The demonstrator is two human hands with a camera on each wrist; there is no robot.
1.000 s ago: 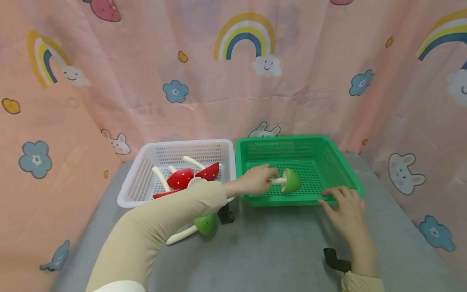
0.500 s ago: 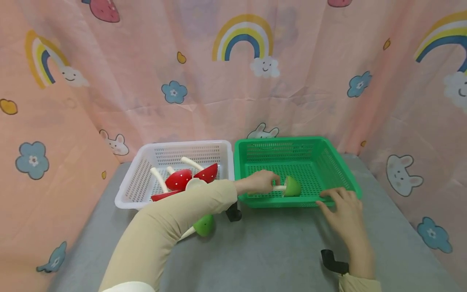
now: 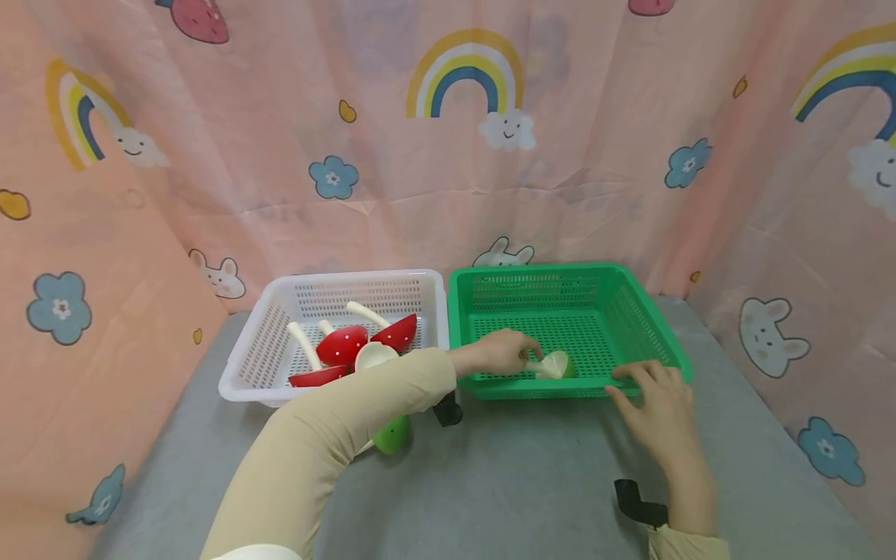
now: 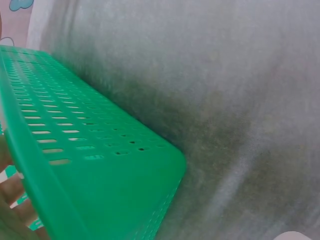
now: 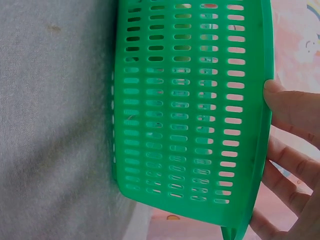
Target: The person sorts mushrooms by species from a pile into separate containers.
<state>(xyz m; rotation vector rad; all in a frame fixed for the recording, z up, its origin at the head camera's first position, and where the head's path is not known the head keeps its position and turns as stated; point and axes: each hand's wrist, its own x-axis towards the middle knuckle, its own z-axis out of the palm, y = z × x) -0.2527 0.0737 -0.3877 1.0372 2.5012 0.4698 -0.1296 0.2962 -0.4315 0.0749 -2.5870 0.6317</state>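
My left hand reaches into the green basket, its fingers close over the cream handle of a green ladle. That ladle lies at the basket's front with its pale bowl turned up. In the left wrist view, the fingers show at the lower left, spread behind the green rim. At the front right corner, my right hand holds the rim, thumb outside and fingers on the inner side in the right wrist view. A second green ladle lies on the table, its handle mostly behind the left sleeve.
Left of the green basket stands a white basket with several red, white-dotted ladles and a cream bowl. The left forearm crosses its front edge. A pink printed curtain hangs behind the grey table.
My left hand has lowered the green ladle to the basket's floor, and its bowl has rolled to face upward. My right hand has stayed at the rim.
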